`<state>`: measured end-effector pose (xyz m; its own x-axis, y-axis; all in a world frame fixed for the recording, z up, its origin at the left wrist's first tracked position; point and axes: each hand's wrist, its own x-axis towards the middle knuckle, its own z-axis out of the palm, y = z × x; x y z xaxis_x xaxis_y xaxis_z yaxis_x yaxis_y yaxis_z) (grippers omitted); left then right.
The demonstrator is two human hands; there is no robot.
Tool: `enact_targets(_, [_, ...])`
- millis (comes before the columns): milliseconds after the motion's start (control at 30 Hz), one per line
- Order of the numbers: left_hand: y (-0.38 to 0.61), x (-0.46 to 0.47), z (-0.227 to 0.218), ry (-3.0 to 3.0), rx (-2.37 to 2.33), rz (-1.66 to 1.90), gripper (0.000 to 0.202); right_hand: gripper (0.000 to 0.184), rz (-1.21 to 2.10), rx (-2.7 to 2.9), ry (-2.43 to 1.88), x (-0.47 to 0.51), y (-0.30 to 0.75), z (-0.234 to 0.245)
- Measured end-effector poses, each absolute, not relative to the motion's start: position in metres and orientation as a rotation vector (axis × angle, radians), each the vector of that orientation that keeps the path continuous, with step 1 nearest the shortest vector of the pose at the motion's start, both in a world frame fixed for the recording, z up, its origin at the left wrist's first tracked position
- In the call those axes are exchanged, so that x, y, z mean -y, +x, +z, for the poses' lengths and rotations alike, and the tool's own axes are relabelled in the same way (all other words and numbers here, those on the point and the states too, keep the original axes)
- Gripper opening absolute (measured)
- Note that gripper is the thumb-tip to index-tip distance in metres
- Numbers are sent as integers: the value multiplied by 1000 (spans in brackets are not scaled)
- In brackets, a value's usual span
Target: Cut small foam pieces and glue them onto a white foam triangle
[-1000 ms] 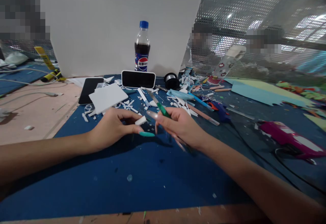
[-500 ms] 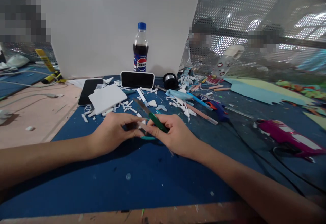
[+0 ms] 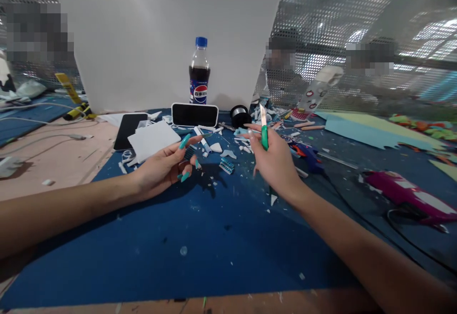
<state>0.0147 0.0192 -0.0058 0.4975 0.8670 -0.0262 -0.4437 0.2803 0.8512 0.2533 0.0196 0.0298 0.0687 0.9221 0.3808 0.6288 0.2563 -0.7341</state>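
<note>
The right hand point(image 3: 276, 159), in front of the phone point(image 3: 194, 115) and to its right, is gripping the knife point(image 3: 264, 136), whose blade is pointing up. The left hand point(image 3: 164, 165), in front of the phone and to its left, is curling its fingers loosely; a dark striped bit point(image 3: 190, 152) is showing among them, but I cannot tell whether they are holding it. The ridged piece point(image 3: 226, 165) is lying on the mat point(image 3: 214, 252) in front of the phone, slightly to its right, between the hands and apart from both.

The bare blade is probably posing the main risk: were the hands meeting, a slip could be nicking the left fingers. The ridged piece is looking light, so a careless brush could be losing it among the scraps point(image 3: 216, 147) just before the phone. Rightward of the phone, the cord point(image 3: 346, 207) is running near the right forearm; snagging it could be jerking the glue gun point(image 3: 310, 157).
</note>
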Motion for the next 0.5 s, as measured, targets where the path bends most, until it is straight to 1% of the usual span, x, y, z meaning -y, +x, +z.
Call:
enact_targets(67, [16,-19,-3,838,-558,949,27,27,488,1636,-1468,-19,251,27])
enact_targets(167, [18,-20,0,746,-582,982,29,35,562,1638,-1417,-18,248,22])
enact_targets(300, [19,-22,1,685,-608,1004,32,36,701,1592,-1270,-19,244,19])
enact_targets(400, [19,-23,1,688,-607,999,31,35,922,1470,-1127,-13,239,27])
enact_targets(500, [18,-24,-2,686,-579,998,26,29,1243,1352,-891,0,238,36])
